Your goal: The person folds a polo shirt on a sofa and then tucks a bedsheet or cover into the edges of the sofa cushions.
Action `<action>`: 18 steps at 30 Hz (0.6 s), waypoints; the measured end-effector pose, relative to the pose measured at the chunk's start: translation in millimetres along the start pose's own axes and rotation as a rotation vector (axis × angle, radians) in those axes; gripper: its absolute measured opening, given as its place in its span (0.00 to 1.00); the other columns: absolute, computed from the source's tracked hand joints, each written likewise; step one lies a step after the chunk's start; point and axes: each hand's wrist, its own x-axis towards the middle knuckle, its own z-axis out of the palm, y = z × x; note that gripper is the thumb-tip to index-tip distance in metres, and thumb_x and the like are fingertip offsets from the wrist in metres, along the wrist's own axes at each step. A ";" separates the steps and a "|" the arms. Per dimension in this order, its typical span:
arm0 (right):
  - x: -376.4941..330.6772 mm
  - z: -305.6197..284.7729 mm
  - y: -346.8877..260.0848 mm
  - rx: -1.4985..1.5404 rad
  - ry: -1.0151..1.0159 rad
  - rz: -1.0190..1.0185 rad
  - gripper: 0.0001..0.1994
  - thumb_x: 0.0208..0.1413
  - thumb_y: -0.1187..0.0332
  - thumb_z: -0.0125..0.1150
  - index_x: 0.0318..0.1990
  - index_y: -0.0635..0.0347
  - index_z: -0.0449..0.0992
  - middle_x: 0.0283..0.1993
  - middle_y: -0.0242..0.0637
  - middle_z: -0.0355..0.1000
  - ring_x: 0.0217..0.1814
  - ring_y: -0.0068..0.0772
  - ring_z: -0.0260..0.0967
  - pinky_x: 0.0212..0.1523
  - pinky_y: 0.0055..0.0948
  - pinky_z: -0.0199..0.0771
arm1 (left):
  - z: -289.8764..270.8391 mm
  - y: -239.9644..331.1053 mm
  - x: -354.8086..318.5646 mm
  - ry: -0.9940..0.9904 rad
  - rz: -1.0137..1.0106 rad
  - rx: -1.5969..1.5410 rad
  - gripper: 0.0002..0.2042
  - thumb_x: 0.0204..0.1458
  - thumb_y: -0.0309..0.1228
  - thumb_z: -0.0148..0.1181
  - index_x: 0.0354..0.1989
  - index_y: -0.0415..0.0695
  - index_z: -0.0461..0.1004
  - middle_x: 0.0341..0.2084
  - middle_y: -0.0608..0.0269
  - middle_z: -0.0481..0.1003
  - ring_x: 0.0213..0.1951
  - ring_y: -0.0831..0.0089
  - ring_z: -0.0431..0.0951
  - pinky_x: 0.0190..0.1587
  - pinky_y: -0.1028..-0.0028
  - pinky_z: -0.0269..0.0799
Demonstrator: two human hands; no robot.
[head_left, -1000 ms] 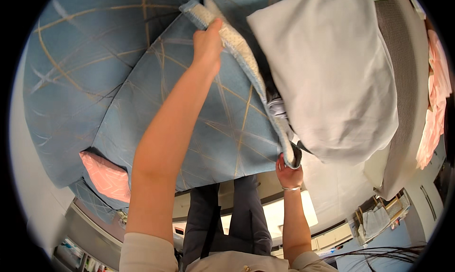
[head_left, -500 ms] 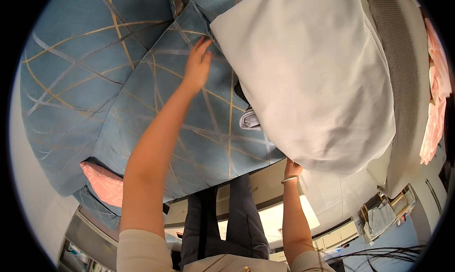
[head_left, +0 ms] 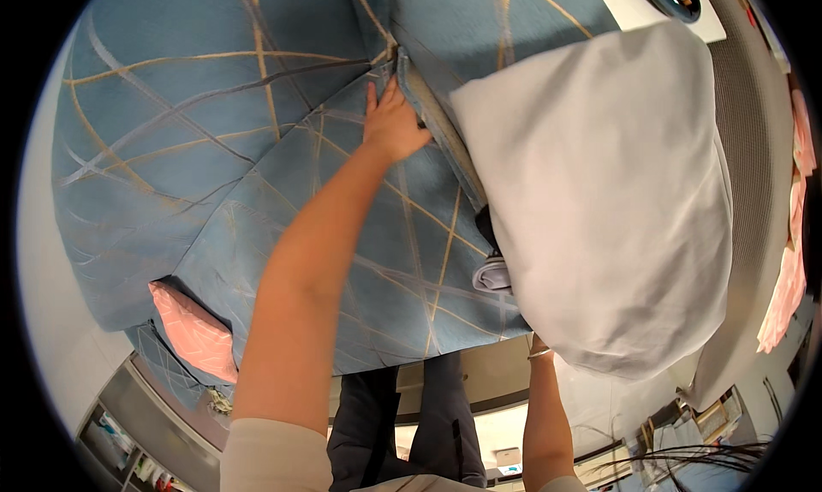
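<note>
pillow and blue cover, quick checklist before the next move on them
1. Left hand on the blue patterned cover at its open edge: ok, palm flat beside the seam.
2. Right hand under the grey pillow: cannot tell, only its wrist shows below the pillow.
3. Pillow in the opening: not ok, nearly all of it lies outside the cover.
4. Cover smooth: not ok, folds run across it.
5. Pink cloth away from the hands: ok, it sits at the cover's lower left corner.
</note>
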 end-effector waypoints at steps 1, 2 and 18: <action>-1.8 -3.7 -9.0 0.005 -0.003 -0.008 0.30 0.42 0.68 0.65 0.54 0.68 0.62 0.55 0.53 0.62 0.59 0.53 0.56 0.61 0.42 0.52 | -2.3 -4.5 3.4 0.019 0.007 -0.023 0.37 0.46 0.47 0.55 0.62 0.38 0.57 0.65 0.54 0.49 0.68 0.64 0.40 0.67 0.56 0.27; -10.7 -6.5 -18.6 0.008 -0.005 -0.019 0.31 0.41 0.68 0.65 0.54 0.68 0.62 0.55 0.53 0.62 0.59 0.54 0.56 0.61 0.42 0.52 | 7.9 -14.2 -1.7 0.291 0.088 -0.205 0.31 0.47 0.43 0.56 0.59 0.40 0.61 0.64 0.54 0.52 0.66 0.62 0.47 0.67 0.60 0.40; 97.7 32.9 -418.8 0.095 0.207 -0.749 0.28 0.41 0.82 0.58 0.55 0.59 0.63 0.54 0.47 0.61 0.53 0.52 0.61 0.51 0.38 0.65 | 40.7 -47.8 -109.0 0.318 -0.177 -1.375 0.14 0.52 0.29 0.56 0.48 0.43 0.69 0.45 0.60 0.70 0.46 0.71 0.70 0.49 0.74 0.65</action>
